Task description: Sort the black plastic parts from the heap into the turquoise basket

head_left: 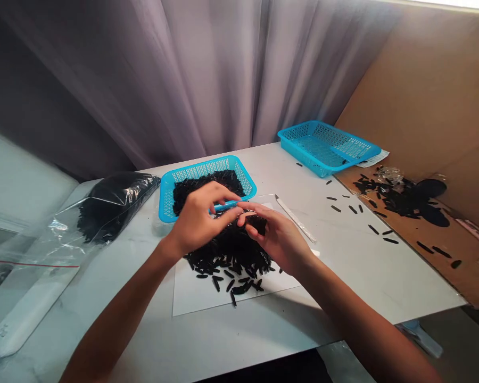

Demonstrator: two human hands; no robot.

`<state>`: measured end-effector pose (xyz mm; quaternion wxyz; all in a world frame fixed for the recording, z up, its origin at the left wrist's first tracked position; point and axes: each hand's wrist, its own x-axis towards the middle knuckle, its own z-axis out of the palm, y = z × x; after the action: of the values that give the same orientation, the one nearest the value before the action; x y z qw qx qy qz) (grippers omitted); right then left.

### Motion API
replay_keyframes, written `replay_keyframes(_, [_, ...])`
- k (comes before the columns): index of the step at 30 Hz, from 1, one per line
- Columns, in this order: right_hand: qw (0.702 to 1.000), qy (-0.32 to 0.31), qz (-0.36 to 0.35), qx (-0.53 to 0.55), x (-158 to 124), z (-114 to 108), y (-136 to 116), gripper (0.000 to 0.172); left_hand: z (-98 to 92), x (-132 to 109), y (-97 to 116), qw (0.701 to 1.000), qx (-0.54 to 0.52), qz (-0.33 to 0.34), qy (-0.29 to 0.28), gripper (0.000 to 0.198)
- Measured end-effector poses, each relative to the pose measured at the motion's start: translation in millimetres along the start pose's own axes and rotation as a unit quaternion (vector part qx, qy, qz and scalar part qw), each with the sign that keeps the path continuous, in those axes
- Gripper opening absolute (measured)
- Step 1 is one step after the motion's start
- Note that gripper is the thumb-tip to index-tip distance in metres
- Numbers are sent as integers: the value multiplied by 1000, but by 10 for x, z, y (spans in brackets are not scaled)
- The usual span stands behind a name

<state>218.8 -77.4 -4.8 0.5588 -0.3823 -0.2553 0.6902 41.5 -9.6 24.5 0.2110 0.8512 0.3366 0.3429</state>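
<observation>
Above a heap of small, black, elongated pieces, my two hands meet at the fingertips. My left hand has its thumb and fingers drawn together in a pinch. From the other side, my right hand curls its fingers toward the same spot. Whatever lies between the fingertips is too small and hidden to name. The heap rests on a white sheet, with loose pieces scattered along its near side. Just behind my left hand stands a blue basket full of similar black pieces.
A clear plastic bag of black pieces lies at left. A second blue basket stands at the back right. A white stick-like strip lies right of the heap. More black pieces are scattered over brown board at right.
</observation>
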Motion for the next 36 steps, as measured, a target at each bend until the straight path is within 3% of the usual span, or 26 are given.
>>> replay_keyframes(3, [1000,6,-25,-15,-14,8,48,31,67,-75,163,997,35,44,-59,7])
replay_keyframes(10, [994,-26,-64,-90,-14,-27,98,38,103,-99,125,998,25,54,-11,10])
replay_keyframes(15, [992,-1,-79,-99,-2,-11,34,27,37,-69,159,999,-11,24,19,7])
replay_keyframes(18, [992,4,-80,-99,0,-13,15,17,-12,-47,170,1000,-14,0,18,9])
replay_keyframes(23, [980,12,-117,-159,-7,-48,36,19,-63,-47,177,1000,-22,-22,-7,10])
replay_keyframes(31, [984,28,-113,-136,1,-56,39,23,-18,-59,161,997,17,67,30,11])
replay_keyframes(36, [986,24,-113,-119,2,-41,28,23,-20,-57,138,997,17,68,41,4])
